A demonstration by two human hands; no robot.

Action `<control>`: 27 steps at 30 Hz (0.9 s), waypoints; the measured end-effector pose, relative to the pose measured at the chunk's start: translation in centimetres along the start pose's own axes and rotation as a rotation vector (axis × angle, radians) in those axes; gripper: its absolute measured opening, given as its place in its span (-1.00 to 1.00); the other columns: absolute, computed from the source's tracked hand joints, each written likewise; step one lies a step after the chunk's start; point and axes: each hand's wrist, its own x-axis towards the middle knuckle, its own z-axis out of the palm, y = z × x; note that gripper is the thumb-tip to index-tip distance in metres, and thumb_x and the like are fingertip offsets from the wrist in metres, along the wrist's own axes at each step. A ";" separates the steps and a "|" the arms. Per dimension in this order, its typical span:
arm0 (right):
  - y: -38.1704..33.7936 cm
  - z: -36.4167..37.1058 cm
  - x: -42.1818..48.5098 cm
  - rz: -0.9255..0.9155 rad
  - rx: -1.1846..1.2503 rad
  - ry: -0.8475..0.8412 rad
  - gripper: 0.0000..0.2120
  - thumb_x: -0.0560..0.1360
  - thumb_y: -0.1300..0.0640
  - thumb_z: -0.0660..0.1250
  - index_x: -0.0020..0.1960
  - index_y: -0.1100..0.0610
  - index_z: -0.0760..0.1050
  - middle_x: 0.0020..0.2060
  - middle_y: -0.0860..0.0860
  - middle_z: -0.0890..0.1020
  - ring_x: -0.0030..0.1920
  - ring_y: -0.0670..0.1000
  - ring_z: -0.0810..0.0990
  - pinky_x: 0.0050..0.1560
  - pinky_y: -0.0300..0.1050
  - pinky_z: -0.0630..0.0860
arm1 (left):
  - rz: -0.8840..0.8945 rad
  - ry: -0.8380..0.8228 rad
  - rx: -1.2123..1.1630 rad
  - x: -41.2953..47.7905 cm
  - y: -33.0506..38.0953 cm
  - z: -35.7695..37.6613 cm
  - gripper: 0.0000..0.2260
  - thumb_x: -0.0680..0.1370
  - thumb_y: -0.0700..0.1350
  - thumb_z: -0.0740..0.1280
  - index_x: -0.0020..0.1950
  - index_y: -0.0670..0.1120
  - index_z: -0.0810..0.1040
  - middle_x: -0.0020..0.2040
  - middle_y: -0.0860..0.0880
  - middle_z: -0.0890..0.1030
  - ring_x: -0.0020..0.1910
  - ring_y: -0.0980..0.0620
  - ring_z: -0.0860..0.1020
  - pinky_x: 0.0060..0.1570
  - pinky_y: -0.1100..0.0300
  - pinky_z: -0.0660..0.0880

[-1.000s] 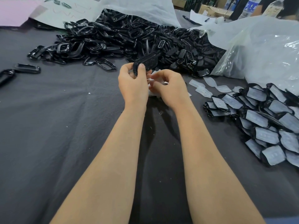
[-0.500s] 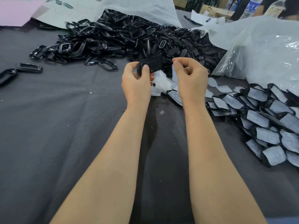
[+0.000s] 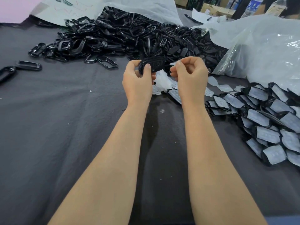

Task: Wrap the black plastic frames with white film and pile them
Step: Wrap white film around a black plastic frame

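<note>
Your left hand [image 3: 138, 80] grips one black frame [image 3: 151, 65] at the frame's centre, while your right hand [image 3: 190, 75] pinches white film [image 3: 174, 63] just beside it, not yet applied. A wrapped pile [image 3: 267, 124] lies at lower right. The larger unwrapped heap [image 3: 129, 38] at upper centre suggests most of the work is left.

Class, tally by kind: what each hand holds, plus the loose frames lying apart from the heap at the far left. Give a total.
Frame in left hand: 1
Film piece pinched by right hand: 1
Loose frames at far left: 2
Total: 4
</note>
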 end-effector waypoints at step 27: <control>-0.6 -0.4 0.2 0.052 0.160 -0.227 -0.88 0.54 0.28 0.31 -0.03 0.10 0.58 -0.30 -0.09 0.61 -0.35 -0.22 0.51 -0.22 -0.32 0.50 | 0.042 0.016 0.007 0.0 0.0 0.0 -0.81 0.59 -0.21 0.28 -0.11 0.07 0.43 -0.20 -0.03 0.63 -0.33 0.16 0.60 -0.06 0.05 0.61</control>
